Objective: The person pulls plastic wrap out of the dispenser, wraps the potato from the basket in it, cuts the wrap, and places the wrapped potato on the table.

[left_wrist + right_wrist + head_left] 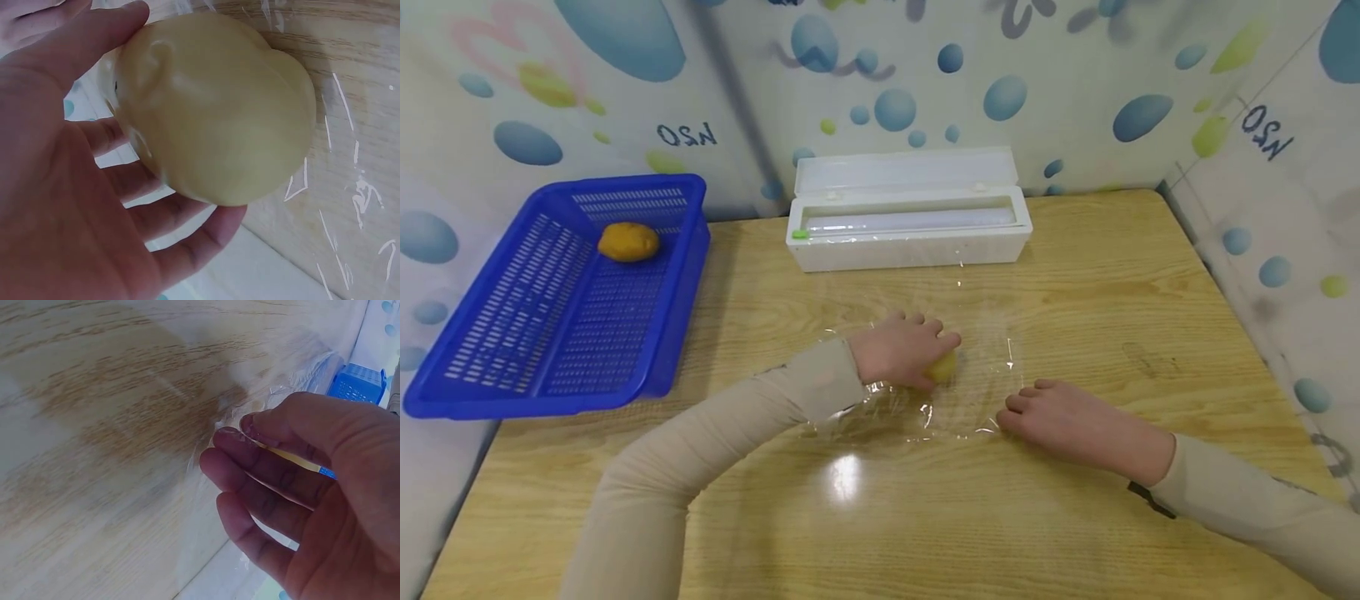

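Note:
A rounded, pale yellow fruit [219, 112] with a groove at one end sits in my left hand [902, 350]; the thumb and fingers curl round its side. In the head view most of the fruit is hidden under that hand. A clear sheet of cling film [977, 392] is spread on the table about the fruit, glinting along its creases. At the film's near right corner my right hand [1075, 425] pinches the edge between thumb and index finger, as the right wrist view shows. The film reaches back toward the white cling film box [910, 254], whose lid stands up.
A blue plastic basket [658, 350] stands at the left of the wooden table [1000, 517], with an orange-yellow fruit [628, 242] in it. Inside the box lies a film roll [910, 220]. Patterned walls [895, 108] border the table at the back and right.

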`<state>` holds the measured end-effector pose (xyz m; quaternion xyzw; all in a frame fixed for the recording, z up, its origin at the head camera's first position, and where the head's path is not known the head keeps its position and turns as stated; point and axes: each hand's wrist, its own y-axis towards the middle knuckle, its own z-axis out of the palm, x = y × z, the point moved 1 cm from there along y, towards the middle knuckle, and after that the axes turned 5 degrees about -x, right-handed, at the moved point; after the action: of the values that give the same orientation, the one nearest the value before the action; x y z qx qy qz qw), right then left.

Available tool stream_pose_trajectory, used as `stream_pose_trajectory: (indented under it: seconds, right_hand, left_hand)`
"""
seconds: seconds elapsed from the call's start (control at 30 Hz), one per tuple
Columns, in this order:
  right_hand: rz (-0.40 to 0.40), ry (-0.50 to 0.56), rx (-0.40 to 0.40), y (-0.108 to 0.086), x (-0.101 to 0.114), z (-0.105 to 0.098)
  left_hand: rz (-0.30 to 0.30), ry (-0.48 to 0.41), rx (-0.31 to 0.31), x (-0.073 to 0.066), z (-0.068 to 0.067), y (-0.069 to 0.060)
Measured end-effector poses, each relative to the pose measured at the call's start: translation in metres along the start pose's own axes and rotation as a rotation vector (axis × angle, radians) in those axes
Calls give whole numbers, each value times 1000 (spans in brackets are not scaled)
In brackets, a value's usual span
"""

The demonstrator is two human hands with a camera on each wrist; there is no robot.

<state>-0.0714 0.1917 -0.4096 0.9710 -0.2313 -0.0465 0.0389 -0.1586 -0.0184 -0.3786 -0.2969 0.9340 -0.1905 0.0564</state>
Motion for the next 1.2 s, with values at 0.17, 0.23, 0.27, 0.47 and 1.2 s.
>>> stream_pose_trajectory:
  seconds: [0.17,0.23,0.27,0.47,1.2]
  right_hand:
    - [5,9,-3,0,0,1]
    - [3,10,-7,0,0,2]
    - [3,13,-10,0,0,2]
    - [2,20,-32,-1,-1,3]
    - [48,134,-165,-4,-32,-33]
  left_hand:
    - [18,9,-3,1,1,0]
    - [16,-6,-6,1,1,0]
    - [14,-17,-8,2,1,0]
    - [-9,-113,-53,8,3,-7]
    - [-125,-27,-342,6,49,-92]
